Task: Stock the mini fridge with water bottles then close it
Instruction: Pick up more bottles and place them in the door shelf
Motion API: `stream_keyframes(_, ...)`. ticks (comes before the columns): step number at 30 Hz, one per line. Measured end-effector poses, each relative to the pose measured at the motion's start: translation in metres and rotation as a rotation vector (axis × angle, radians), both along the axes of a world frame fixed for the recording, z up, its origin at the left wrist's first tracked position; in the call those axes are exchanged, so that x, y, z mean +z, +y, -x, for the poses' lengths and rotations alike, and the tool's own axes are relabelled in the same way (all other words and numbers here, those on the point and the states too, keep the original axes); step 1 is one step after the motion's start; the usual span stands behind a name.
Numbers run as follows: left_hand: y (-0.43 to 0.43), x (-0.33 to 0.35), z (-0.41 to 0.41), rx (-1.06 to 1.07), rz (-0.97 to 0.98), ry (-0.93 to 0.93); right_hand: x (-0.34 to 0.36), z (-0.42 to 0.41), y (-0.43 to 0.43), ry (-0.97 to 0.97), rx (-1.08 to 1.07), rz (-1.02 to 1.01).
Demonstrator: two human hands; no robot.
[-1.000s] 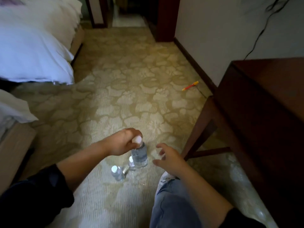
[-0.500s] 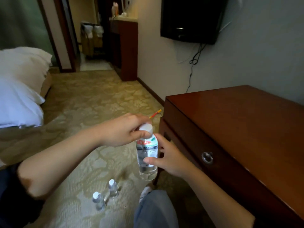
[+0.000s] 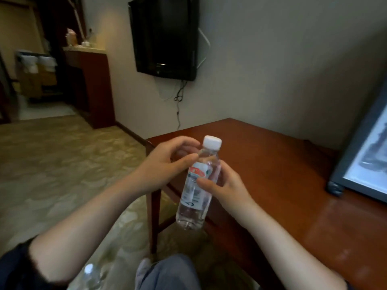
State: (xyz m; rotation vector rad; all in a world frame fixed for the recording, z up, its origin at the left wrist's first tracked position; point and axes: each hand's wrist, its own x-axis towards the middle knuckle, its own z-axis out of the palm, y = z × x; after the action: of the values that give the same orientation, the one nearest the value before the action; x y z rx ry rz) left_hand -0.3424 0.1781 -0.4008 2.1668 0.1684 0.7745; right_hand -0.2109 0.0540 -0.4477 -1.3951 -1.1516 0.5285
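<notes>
- The right hand (image 3: 227,186) grips the water bottle (image 3: 195,185) round its middle: the thumb lies across the front of the label and the fingers curl round the back.
- The left hand (image 3: 165,164) is narrowly curled just beside the bottle's neck, below the white cap, which is on and fully in sight. Its thumb tip reaches the bottle's shoulder and the other fingers bend in behind the neck; I cannot tell whether they pinch it or only come close.
- The bottle is clear with a red-and-white label and is held in the air, nearly upright with its top leaning a little right. It hangs in front of the left front corner of the wooden desk (image 3: 272,160), touching nothing but the hands.
- The mini fridge (image 3: 365,162), dark-framed, stands on the desk's right end, well apart from the bottle, cut off by the picture's edge.
- A second bottle (image 3: 90,274) stands on the carpet (image 3: 52,164) to the left of the desk, near a knee in jeans (image 3: 167,273).
</notes>
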Motion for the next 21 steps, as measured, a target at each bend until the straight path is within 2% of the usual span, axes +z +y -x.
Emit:
stream_keyframes(4, -0.030, -0.006, -0.024, -0.157, 0.090, 0.039, 0.023, -0.016, -0.039, 0.000, -0.147, -0.045)
stream_keyframes(9, -0.072, 0.004, -0.061, -0.246, 0.078, 0.039, 0.056, -0.034, -0.087, -0.167, -0.353, -0.027)
stream_keyframes(16, -0.154, 0.031, -0.128, -0.339, 0.092, -0.089, 0.095, -0.062, -0.174, -0.225, -0.637, -0.049)
stream_keyframes(21, -0.231, 0.054, -0.165, -0.549, 0.102, -0.166, 0.127, -0.067, -0.255, -0.376, -0.874, -0.016)
